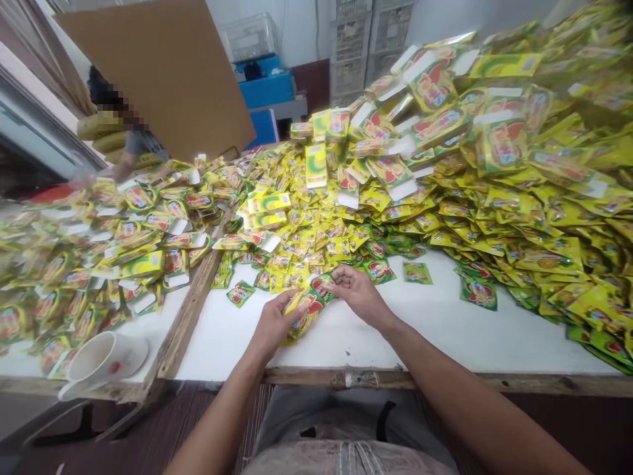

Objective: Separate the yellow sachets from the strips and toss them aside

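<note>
Green-and-yellow packet (302,322): was held over the white tabletop (395,336), before heaped sachets (499,218).
Lettering (307,303): ran colourfully beside red artwork, too blurred to read.
Left hand (273,324): gripped the packet's left side, thumb on top.
Right hand (362,297): curled, fingertips narrow at its upper right end; a firm pinch could not be told.
White mug (111,356): stood left, near scattered cartons (141,264).
</note>
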Demonstrator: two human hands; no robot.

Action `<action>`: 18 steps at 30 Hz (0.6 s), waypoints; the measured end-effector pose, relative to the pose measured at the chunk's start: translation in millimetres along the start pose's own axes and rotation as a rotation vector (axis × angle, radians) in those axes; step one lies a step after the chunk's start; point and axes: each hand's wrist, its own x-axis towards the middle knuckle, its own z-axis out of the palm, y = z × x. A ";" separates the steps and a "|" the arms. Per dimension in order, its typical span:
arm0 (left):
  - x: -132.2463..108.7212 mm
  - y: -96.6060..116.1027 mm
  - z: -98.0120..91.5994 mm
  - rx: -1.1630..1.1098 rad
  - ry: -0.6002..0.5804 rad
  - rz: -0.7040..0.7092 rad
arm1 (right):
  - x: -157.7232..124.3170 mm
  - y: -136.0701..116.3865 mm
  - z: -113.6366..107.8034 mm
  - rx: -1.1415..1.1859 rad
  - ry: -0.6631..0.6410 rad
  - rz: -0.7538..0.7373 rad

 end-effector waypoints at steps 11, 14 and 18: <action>-16.5 5.4 -28.6 -0.225 0.124 -0.135 | -4.2 -0.9 20.7 -0.408 -0.059 -0.085; -26.7 10.9 -61.2 -0.193 0.278 -0.133 | 0.2 -6.1 29.5 -0.525 -0.071 -0.118; -39.7 12.0 -95.6 -0.145 0.437 -0.149 | -0.3 -6.0 62.4 -0.733 -0.354 -0.222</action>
